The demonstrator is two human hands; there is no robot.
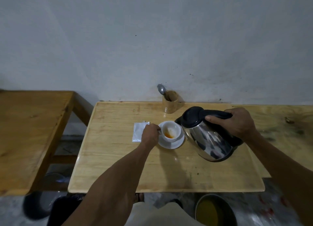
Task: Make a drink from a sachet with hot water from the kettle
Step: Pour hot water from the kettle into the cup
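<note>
2 hands (pixel 149 134) (pixel 237 122): cup (pixel 170 132), tilted kettle (pixel 207 136)

Dim, soft picture; wide-angle bending at edges.

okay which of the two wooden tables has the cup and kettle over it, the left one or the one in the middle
The middle light wooden table: the white cup on its saucer, the tilted steel kettle and the white sachet are there. The darker table on the left shows none of them.
</note>
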